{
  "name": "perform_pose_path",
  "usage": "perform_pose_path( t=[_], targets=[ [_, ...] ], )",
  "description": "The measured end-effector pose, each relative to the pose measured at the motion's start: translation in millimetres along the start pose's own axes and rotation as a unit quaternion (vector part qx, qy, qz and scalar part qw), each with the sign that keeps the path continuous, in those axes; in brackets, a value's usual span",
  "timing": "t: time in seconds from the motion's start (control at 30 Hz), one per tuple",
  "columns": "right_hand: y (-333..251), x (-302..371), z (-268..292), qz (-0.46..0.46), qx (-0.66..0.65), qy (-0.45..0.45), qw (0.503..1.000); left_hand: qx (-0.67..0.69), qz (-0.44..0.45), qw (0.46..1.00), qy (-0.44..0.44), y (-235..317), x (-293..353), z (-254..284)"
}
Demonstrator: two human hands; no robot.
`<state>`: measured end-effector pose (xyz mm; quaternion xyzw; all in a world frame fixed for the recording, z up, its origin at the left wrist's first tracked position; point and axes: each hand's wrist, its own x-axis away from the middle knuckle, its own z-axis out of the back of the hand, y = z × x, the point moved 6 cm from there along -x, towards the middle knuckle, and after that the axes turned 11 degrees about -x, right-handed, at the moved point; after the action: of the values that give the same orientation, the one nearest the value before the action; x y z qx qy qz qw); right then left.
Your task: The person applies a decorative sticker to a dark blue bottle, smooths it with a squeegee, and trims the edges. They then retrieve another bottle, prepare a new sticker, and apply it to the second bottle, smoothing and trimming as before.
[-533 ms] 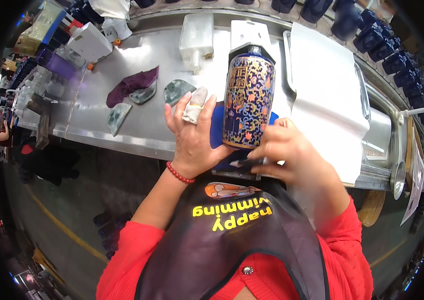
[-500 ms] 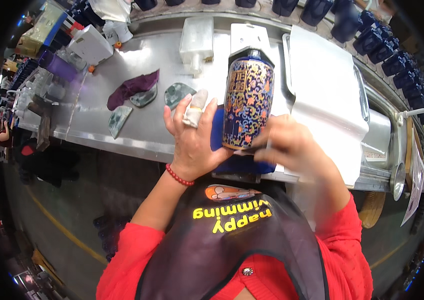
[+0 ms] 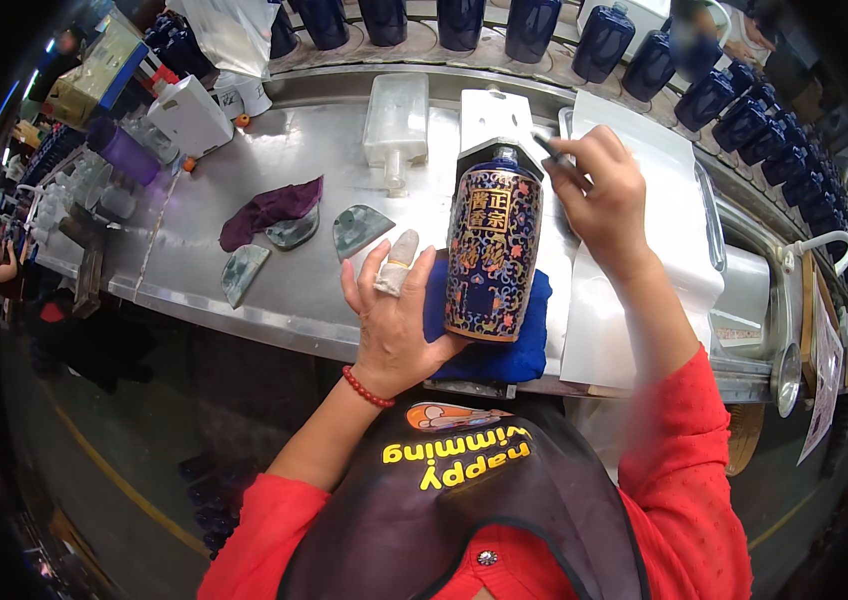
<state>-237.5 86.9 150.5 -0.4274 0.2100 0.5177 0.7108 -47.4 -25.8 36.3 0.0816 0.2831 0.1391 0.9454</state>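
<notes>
The flower-patterned bottle (image 3: 492,262) lies on blue cloth (image 3: 536,305), its visible decoration apparently complete; what remains, I cannot tell. The left hand (image 3: 394,325) is spread, thumb at its base; the right hand (image 3: 604,195) pinches a slim dark tool (image 3: 546,146) near its neck.

A shiny metal table (image 3: 194,268)
A see-through bottle (image 3: 396,122) lies at the back. Left of it are a purple cloth (image 3: 266,215) and three flat green pieces (image 3: 360,230). A blue cloth (image 3: 534,305) lies near the front edge, under a flowery bottle (image 3: 493,255). A white sheet (image 3: 644,250) lies on the right.
</notes>
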Motion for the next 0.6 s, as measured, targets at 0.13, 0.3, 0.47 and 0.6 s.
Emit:
perform_pose_path(
  t=[0.13,0.3,0.47,0.6],
  targets=[
    [-64.0,41.4,-12.9,0.165,-0.211,-0.289,0.919,-0.029,-0.01,0.999,0.022,-2.6,0.2,4.2],
    [31.5,27.0,-13.3,-0.253,-0.255,-0.123,0.925,-0.061,-0.047,0.995,0.069,7.7,-2.0,16.1],
    [-61.0,29.8,-9.9,0.126,-0.197,-0.304,0.923,-0.064,-0.036,0.994,0.084,11.3,-1.4,19.3],
    [17.9,17.1,-23.2,-0.249,-0.302,-0.22,0.894,-0.037,-0.019,0.998,0.054,7.7,0.7,14.1]
  ],
)
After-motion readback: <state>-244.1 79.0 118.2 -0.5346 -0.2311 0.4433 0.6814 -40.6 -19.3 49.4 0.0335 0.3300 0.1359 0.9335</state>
